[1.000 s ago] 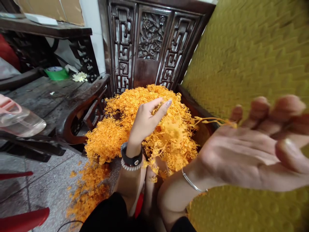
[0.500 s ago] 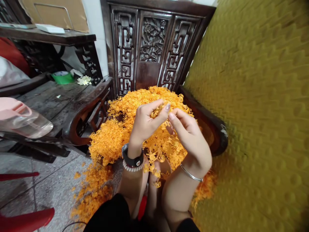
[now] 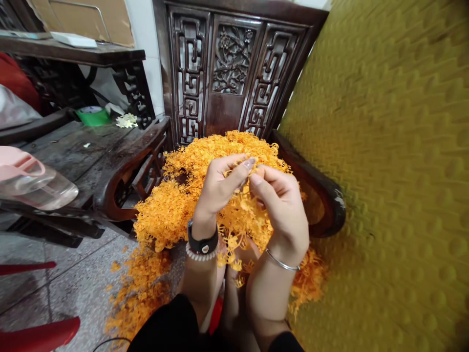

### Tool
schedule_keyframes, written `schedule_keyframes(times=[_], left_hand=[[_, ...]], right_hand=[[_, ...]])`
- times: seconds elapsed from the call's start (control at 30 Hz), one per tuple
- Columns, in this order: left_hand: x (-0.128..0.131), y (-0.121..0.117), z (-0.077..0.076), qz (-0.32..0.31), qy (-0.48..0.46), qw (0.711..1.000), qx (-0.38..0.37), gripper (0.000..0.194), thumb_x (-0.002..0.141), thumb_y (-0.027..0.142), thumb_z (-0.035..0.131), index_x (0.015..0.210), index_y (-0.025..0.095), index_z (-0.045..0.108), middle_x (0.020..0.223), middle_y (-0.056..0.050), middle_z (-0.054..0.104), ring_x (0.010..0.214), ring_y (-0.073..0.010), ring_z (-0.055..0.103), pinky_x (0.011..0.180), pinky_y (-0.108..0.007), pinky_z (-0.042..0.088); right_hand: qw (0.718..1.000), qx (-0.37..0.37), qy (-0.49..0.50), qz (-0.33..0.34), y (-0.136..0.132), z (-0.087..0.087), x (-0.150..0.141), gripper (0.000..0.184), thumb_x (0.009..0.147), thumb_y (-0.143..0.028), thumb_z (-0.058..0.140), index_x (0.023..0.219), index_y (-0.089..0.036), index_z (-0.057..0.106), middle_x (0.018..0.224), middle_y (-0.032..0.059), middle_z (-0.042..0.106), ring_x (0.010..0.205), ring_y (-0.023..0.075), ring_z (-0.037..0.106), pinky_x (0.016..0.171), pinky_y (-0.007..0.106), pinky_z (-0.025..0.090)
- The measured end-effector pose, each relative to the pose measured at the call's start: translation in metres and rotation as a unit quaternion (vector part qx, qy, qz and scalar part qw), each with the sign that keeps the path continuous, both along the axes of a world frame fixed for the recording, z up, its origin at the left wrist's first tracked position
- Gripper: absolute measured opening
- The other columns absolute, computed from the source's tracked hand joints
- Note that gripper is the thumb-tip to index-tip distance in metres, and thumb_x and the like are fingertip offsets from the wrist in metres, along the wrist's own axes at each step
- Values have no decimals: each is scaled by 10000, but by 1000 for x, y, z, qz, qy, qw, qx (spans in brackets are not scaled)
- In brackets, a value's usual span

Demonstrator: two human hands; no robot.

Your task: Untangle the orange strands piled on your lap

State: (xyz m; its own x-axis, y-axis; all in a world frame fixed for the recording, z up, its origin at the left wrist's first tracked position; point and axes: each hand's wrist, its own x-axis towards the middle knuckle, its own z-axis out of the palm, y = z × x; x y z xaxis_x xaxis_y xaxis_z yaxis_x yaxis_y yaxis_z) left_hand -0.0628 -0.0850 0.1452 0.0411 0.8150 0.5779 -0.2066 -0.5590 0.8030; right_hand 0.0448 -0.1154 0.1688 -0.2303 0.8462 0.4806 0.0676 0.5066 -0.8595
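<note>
A large heap of lacy orange branching sprigs [image 3: 176, 210] lies on the seat of a dark wooden chair, spilling over my lap. My left hand [image 3: 220, 188], with a black watch and a bead bracelet on its wrist, pinches strands at the heap's middle. Beside it, fingertips nearly touching, my right hand [image 3: 280, 208] curls around more strands. A thin silver bangle circles that wrist. The hands hide exactly how the strands lie between them.
A carved dark wooden panel [image 3: 230, 73] rises behind the heap, and a dimpled yellow-green cushion [image 3: 381, 146] fills the right. A dark wooden table [image 3: 84, 146] holds a clear pink-topped container [image 3: 32, 183]. Loose sprigs [image 3: 135, 298] lie on the tiled floor, near red stool legs [image 3: 36, 332].
My right hand has come in from the far right, going from spread and blurred to curled beside my left hand. The view has shifted slightly.
</note>
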Motion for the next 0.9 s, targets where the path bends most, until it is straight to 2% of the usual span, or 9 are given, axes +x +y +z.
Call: schedule_keyframes(times=[0.1,0.2,0.27,0.37,0.43,0.53,0.63,0.73,0.9], left_hand=[[7,-7,6,-111,-132,980,-97,340,769,429,541,601,201,353,497,61,262,412,-54,234,358,-210,220],[4,-6,12,-182,-197,954,-132,391,758,416,509,577,213,229,467,81,164,353,-41,149,303,-199,176],[-4,-2,14,-165,-230,950,-129,429,785,444,465,581,212,167,470,82,121,339,-37,112,287,-189,163],[-15,5,12,-109,-265,951,-113,389,814,430,443,585,205,224,469,78,146,342,-37,117,292,-182,158],[-16,5,10,-109,-258,955,-96,292,834,407,418,627,207,369,448,75,193,334,-44,141,290,-196,167],[-11,-1,9,-136,-226,962,-66,206,839,391,444,807,207,532,433,70,279,324,-51,183,286,-215,192],[-3,-7,10,-156,-178,970,-49,131,824,354,513,885,238,511,461,71,336,329,-52,264,300,-203,229],[1,-7,8,-148,-123,980,-58,101,835,344,483,871,254,454,520,68,342,355,-52,309,327,-185,270],[0,-2,1,-82,-45,996,-11,257,872,401,328,702,215,378,534,40,317,428,-86,334,395,-225,313]], right_hand=[[995,-14,88,52,0,1,-4,352,809,-297,564,529,-185,383,478,-58,312,428,58,248,425,234,202],[976,-23,199,89,4,2,4,441,777,-337,549,487,-210,243,415,-76,179,366,66,152,396,250,156],[965,-27,251,71,8,4,12,473,758,-357,522,504,-211,151,411,-80,97,352,71,108,406,264,182],[971,-28,235,-42,13,5,16,443,782,-371,486,542,-205,154,467,-69,118,391,81,131,449,274,239],[973,-12,202,-110,14,3,12,411,806,-394,479,565,-208,203,517,-54,182,431,92,179,471,276,244],[973,-7,169,-157,13,0,3,354,822,-414,481,597,-213,296,590,-26,280,486,106,265,486,278,250],[973,-6,148,-176,8,0,-2,302,838,-418,480,631,-217,388,645,-5,367,526,116,347,506,287,299],[969,2,159,-187,4,1,-1,242,822,-392,526,662,-225,456,668,5,419,558,124,405,519,288,356],[975,-19,173,-136,1,4,4,177,814,-366,551,733,-225,482,638,-19,427,556,111,479,537,272,428]])
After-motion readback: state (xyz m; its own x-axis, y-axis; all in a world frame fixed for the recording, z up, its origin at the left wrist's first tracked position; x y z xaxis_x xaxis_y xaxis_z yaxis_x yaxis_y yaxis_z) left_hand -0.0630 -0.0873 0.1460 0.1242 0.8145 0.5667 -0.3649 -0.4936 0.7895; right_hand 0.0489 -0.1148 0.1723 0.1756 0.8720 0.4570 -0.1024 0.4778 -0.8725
